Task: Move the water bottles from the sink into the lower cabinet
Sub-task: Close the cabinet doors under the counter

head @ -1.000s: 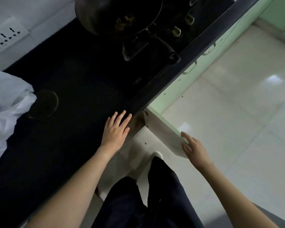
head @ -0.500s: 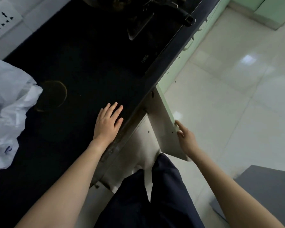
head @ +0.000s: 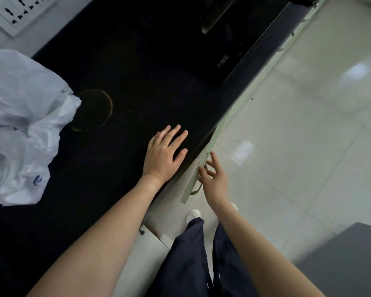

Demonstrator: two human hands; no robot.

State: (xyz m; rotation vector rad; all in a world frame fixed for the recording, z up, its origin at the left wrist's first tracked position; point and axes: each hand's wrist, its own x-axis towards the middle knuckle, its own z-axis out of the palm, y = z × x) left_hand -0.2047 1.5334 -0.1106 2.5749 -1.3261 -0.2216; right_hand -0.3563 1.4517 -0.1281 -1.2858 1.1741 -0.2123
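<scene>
My left hand [head: 165, 155] lies flat, fingers straight, on the black countertop [head: 120, 86] near its front edge. My right hand [head: 213, 179] has spread fingers touching the pale green lower cabinet door [head: 198, 168] by its handle [head: 196, 190]. The door is nearly flush with the cabinet front, only its top edge showing. No water bottles and no sink are in view.
A crumpled white plastic bag [head: 19, 129] lies on the counter at the left. A wall socket [head: 19, 11] is at the top left and a hob [head: 212, 22] at the top. My dark-trousered legs [head: 201, 258] stand on pale floor tiles [head: 298, 136]. A grey mat [head: 347, 260] lies lower right.
The cabinet door has swung from wide open to almost shut, pushed by my right hand. My left hand has stayed flat on the counter.
</scene>
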